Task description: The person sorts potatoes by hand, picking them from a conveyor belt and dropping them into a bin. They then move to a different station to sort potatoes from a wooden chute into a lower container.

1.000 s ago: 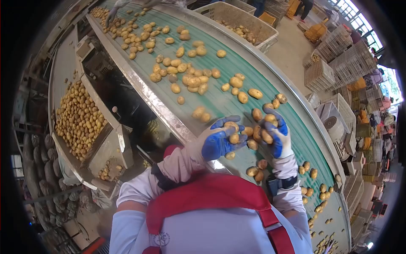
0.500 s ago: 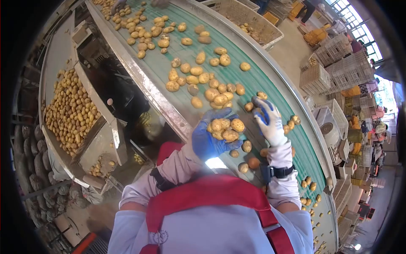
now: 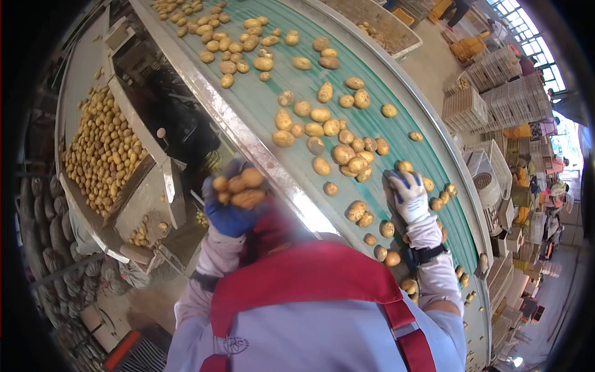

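Several potatoes (image 3: 242, 186) are heaped in my left hand (image 3: 228, 211), whose blue glove is cupped around them, left of the belt's metal edge and slightly blurred. On the green conveyor belt (image 3: 396, 139), my right hand (image 3: 409, 195), in a white and blue glove, rests palm down with its fingers spread. A potato (image 3: 405, 166) lies just beyond its fingertips, and others (image 3: 444, 197) lie to its right. A cluster of potatoes (image 3: 356, 162) sits up and left of that hand, with more potatoes (image 3: 248, 43) farther up the belt.
A metal rail (image 3: 248, 139) borders the belt on its left. Beyond a dark gap, a trough holds a large potato pile (image 3: 105, 149). Stuffed sacks (image 3: 43, 239) lie at far left. Past the belt's right edge stand stacked crates (image 3: 514, 102) and a white machine (image 3: 489, 186).
My left hand has moved left off the belt with its potatoes. My right hand has shifted slightly right and down onto the belt. The belt's potatoes have moved down and right.
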A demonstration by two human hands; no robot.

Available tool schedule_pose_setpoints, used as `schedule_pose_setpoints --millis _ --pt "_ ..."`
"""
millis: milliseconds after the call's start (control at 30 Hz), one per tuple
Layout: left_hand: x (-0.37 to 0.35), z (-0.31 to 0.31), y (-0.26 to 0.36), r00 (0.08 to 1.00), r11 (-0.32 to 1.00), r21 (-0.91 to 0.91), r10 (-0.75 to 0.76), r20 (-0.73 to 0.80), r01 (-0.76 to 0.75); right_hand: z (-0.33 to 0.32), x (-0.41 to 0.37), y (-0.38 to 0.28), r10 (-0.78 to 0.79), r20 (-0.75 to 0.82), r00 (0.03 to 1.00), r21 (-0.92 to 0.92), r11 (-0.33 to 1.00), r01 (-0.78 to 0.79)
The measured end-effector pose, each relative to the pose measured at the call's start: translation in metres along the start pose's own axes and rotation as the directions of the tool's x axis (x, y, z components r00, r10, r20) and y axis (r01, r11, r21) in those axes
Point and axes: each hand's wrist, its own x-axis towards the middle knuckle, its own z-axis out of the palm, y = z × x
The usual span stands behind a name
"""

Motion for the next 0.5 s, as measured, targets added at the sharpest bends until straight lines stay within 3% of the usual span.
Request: schedule_pose_setpoints --millis 33,67,100,133,167,233,267,300,333,367,400,433,467,500 --pt "-0.015 0.020 -0.001 0.903 0.983 0.092 0.182 -0.389 -0.158 -0.005 0.000 0.002 0.087 -0.007 0.996 0.161 0.983 -0.085" --pt "-0.036 0.017 0.006 0.907 0.970 0.161 0.229 -0.354 -0.182 -0.005 -0.005 0.001 0.275 -0.067 0.959 0.431 0.875 -0.220" --pt "-0.063 0.010 0.016 0.907 0.951 0.230 0.273 -0.322 -0.205 -0.007 -0.013 0.002 0.518 0.207 0.830 0.902 0.228 -0.367" --pt "-0.089 0.005 0.023 0.870 0.921 0.274 0.362 -0.336 -0.277 -0.014 -0.019 -0.007 0.468 0.290 0.835 0.956 -0.185 -0.228" --pt "-0.115 -0.003 0.031 0.828 0.883 0.318 0.446 -0.341 -0.345 -0.027 -0.021 -0.015 0.393 0.341 0.854 0.820 -0.569 -0.066" --pt "-0.177 -0.026 0.047 0.779 0.830 0.320 0.546 -0.308 -0.456 -0.032 -0.024 -0.042 0.419 0.366 0.831 0.806 -0.589 -0.058" --pt "-0.185 -0.014 0.045 0.692 0.809 0.269 0.586 -0.422 -0.522 -0.031 -0.029 -0.048 0.395 0.374 0.839 0.768 -0.639 -0.042" --pt "-0.202 -0.021 0.047 0.683 0.799 0.273 0.600 -0.417 -0.536 -0.028 -0.032 -0.052 0.368 0.385 0.846 0.725 -0.688 -0.031" --pt "-0.227 -0.040 0.055 0.639 0.710 0.323 0.704 -0.310 -0.626 -0.022 -0.033 -0.050 0.254 0.351 0.901 0.761 -0.637 -0.117" --pt "-0.255 -0.063 0.069 0.584 0.612 0.358 0.788 -0.197 -0.705 -0.029 -0.034 -0.054 0.277 0.428 0.860 0.856 -0.430 -0.288" --pt "-0.295 -0.092 0.089 0.538 0.571 0.312 0.821 -0.193 -0.759 -0.032 -0.038 -0.054 0.266 0.519 0.813 0.851 -0.252 -0.461" --pt "-0.289 -0.090 0.090 0.538 0.570 0.304 0.821 -0.191 -0.763 -0.038 -0.036 -0.058 0.280 0.597 0.752 0.792 -0.057 -0.608" --pt "-0.284 -0.089 0.095 0.256 0.398 0.503 0.909 -0.328 -0.767 -0.038 -0.035 -0.069 0.269 0.451 0.851 0.702 0.483 -0.524" --pt "-0.283 -0.089 0.095 -0.064 0.248 0.699 0.920 -0.387 -0.671 -0.029 -0.035 -0.067 0.124 0.472 0.873 0.601 0.679 -0.421"
